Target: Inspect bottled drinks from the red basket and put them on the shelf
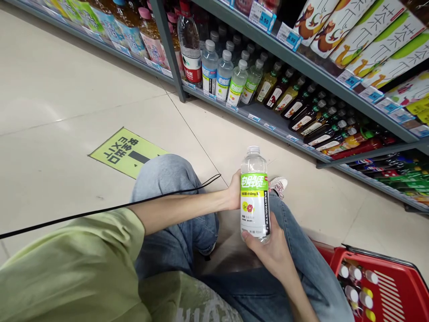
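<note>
A clear electrolyte drink bottle with a green, yellow and white label stands upright between my hands, above my bent knees. My left hand grips its upper left side, the fingers passing behind it out of sight. Lower down, my right hand wraps the base, its thumb across the bottom of the label. On the low shelf ahead, matching green-label bottles stand beside blue-label ones.
A red shopping basket with several capped bottles sits on the floor at my right. Dark and amber bottles line the lower shelf; cartons fill the shelf above. A green exit sign marks the floor. A black cord crosses my left arm.
</note>
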Demonstrator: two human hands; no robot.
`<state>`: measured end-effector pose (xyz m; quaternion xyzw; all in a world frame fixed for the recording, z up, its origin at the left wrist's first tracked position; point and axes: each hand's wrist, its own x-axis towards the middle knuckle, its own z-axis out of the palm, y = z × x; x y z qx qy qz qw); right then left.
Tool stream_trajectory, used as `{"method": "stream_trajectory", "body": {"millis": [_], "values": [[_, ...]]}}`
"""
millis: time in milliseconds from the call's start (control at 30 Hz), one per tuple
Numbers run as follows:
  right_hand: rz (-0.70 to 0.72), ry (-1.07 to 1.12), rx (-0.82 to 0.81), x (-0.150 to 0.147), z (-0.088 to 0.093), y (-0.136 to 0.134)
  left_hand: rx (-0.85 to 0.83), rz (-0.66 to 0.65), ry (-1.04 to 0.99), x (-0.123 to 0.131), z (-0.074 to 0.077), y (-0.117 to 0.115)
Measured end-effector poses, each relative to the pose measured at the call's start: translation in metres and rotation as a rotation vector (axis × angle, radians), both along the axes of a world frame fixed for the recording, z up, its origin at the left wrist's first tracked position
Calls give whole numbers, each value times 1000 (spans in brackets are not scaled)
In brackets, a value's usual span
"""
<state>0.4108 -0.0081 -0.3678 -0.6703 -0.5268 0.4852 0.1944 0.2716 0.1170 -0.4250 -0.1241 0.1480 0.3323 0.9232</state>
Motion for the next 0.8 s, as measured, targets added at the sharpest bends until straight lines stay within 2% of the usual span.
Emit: {"method": "stream_trajectory", "body": {"millis": [200, 400, 800], "values": [[-15, -35, -38, -2, -2, -1, -152, -19, 65, 4, -8, -2], [17, -142, -9, -3, -1, -1, -90, -16, 113, 2, -7, -1], [-1, -70, -78, -4, 3, 0, -128, 7, 101, 2, -3, -3]]}}
